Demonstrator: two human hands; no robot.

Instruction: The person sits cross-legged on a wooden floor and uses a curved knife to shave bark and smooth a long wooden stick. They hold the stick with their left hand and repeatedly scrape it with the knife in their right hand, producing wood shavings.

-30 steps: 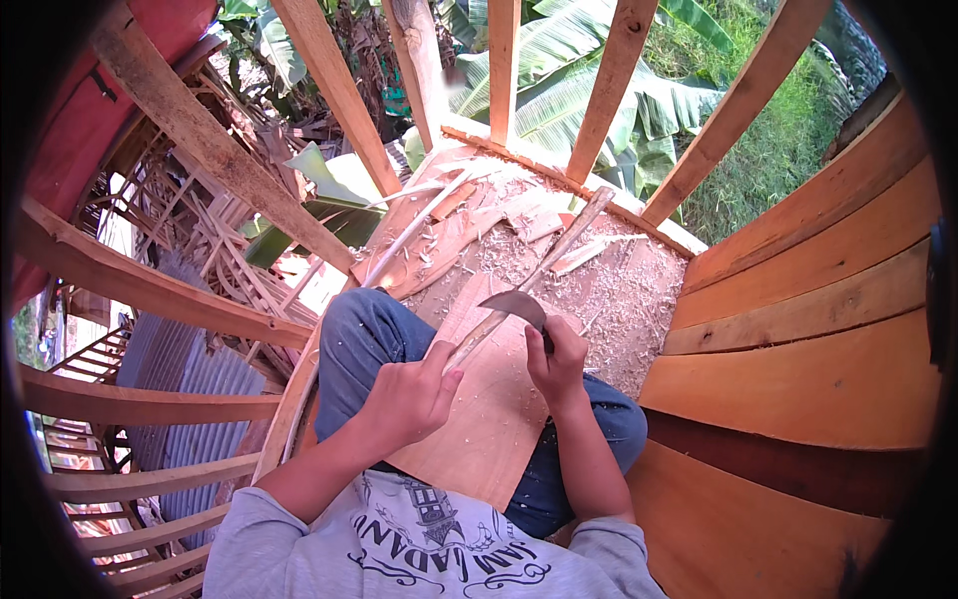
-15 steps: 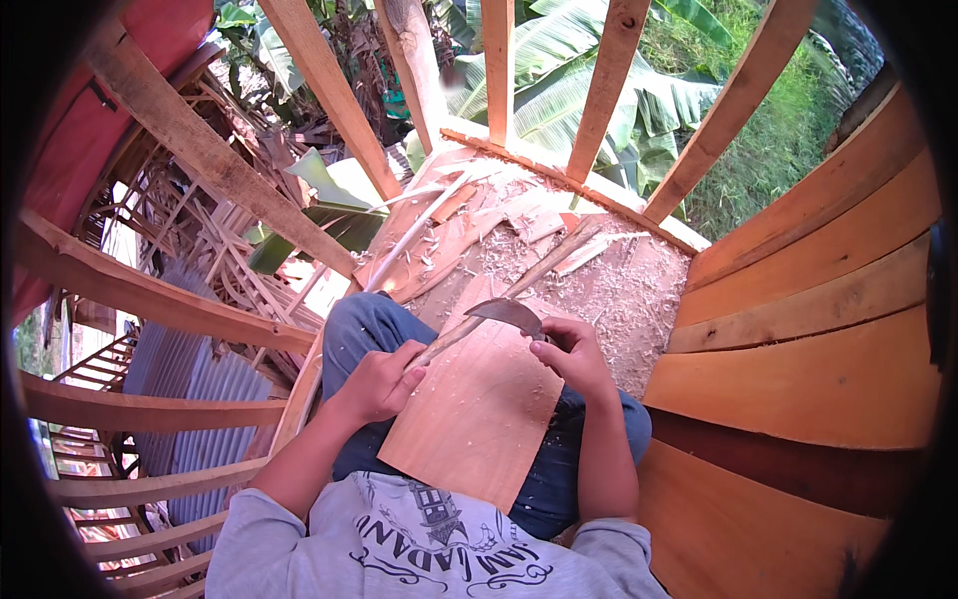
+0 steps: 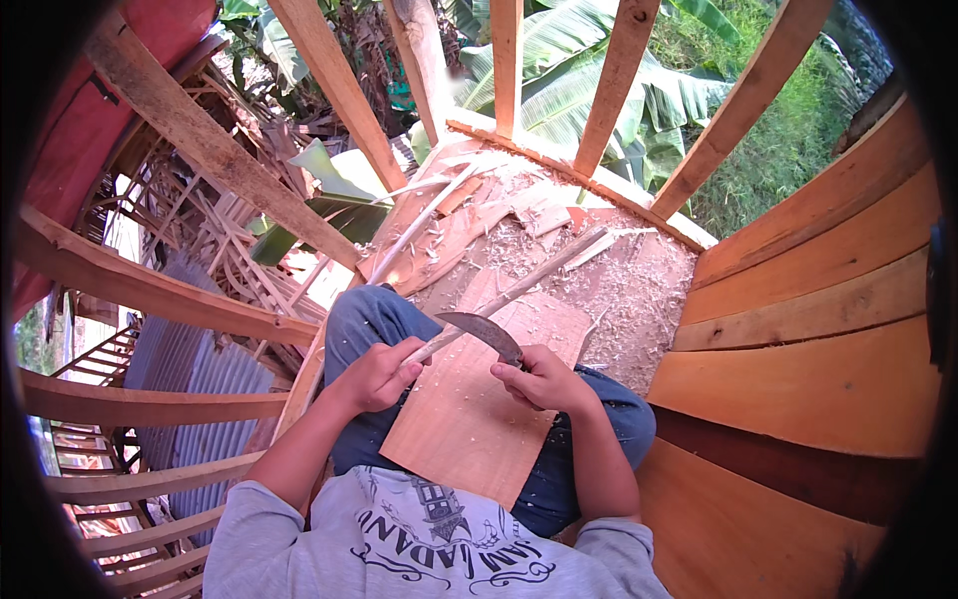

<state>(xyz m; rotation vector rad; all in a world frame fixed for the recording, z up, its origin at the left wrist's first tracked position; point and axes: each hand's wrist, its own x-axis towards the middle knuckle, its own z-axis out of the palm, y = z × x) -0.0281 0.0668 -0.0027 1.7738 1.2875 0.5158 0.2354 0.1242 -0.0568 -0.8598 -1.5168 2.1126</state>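
Observation:
My left hand [image 3: 377, 377] is closed round the near end of a long wooden stick [image 3: 529, 280], which slants away to the far right. In my right hand [image 3: 544, 381] is the handle of a knife with a dark curved blade [image 3: 483, 331]. The blade points to the far left, its tip close to the stick; whether they touch I cannot tell. A flat wooden board [image 3: 469, 429] lies across my lap under both hands.
Wood shavings [image 3: 639, 299] litter the floor ahead. A thin pale stick [image 3: 424, 225] lies at the far left. Upright wooden slats [image 3: 609, 85] fence the front and left. A plank wall [image 3: 798, 369] stands close on my right.
My right hand has drawn the knife back toward me and a little left, and its blade has turned. The stick's far end has swung slightly right. My left hand keeps its grip.

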